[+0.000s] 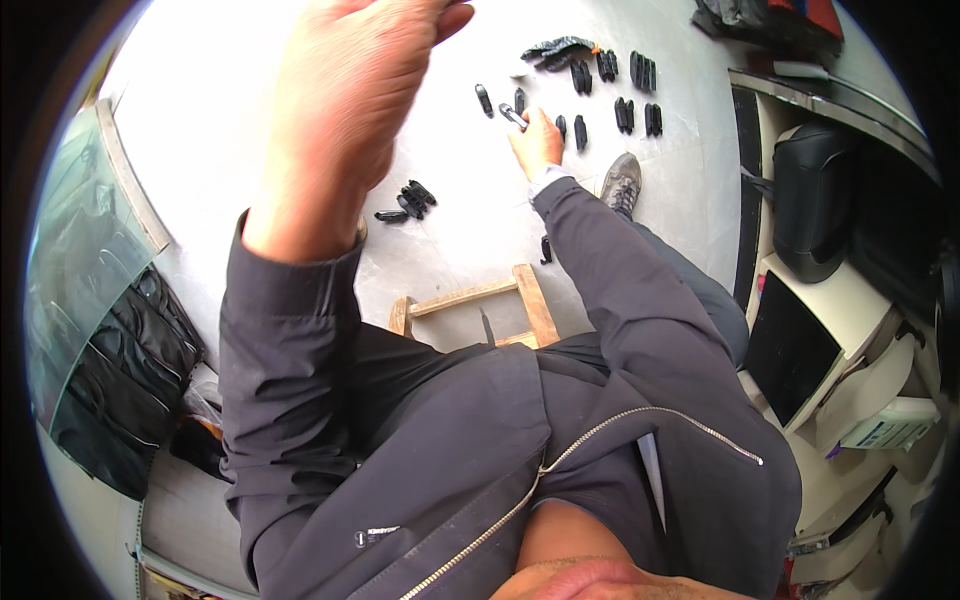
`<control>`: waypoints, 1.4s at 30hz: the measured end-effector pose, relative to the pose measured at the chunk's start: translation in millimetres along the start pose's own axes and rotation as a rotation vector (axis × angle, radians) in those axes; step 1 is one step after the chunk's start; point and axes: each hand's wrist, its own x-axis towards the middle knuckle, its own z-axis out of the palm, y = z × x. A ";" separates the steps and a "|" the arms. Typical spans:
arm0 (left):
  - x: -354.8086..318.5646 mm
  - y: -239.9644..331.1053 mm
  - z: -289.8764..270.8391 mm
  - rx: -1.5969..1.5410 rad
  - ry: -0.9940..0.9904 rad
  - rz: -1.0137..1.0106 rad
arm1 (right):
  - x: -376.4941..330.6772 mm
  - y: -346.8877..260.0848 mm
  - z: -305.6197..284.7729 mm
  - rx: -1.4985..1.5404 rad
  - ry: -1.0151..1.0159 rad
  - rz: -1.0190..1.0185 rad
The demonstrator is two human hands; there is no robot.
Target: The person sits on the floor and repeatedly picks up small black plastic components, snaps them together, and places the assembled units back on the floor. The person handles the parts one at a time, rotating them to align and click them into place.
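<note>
My left hand [345, 110] is raised close to the camera. Its fingers run off the top edge, so whether it holds anything is hidden. Farther off, my right hand [540, 143] reaches down over the pale floor. Its fingers are closed on a small, long black-and-silver piece [513, 117], too small to name. Just beyond that lie two similar black pieces, one on the left [484, 100] and one nearer the hand [519, 100]. To the right of the hand, another black piece [580, 133] rests on the floor.
Several black pieces stand in small rows [643, 72] at the far right. A loose cluster [412, 200] lies near my left wrist. A black plastic bag [560, 52] is at the back. A wooden stool frame [465, 296], my shoe [622, 180], shelving [755, 190] and a glass panel [85, 240] surround me.
</note>
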 end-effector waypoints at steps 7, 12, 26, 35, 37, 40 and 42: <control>9.7 -2.4 -26.2 -0.147 -0.110 0.041 | -13.3 -35.8 -64.4 0.063 0.047 -0.201; 7.1 2.4 -36.6 -0.198 -0.120 0.091 | -31.0 -73.7 -114.8 0.121 0.023 -0.284; 4.4 -4.3 -31.3 -0.232 -0.202 0.032 | -83.2 -191.2 -284.2 0.158 -0.118 -0.534; -4.6 -6.9 -31.0 0.564 -0.391 0.235 | -72.4 -180.5 -306.8 0.400 -0.221 -0.447; -3.9 -9.0 -27.3 0.688 -0.495 0.207 | -68.9 -177.8 -313.6 0.474 -0.255 -0.382; -3.4 -15.2 -18.8 0.773 -0.553 0.179 | -60.6 -176.3 -318.6 0.565 -0.241 -0.380; 1.1 -20.5 -12.4 0.664 -0.585 0.137 | -56.4 -175.0 -321.0 0.529 -0.236 -0.399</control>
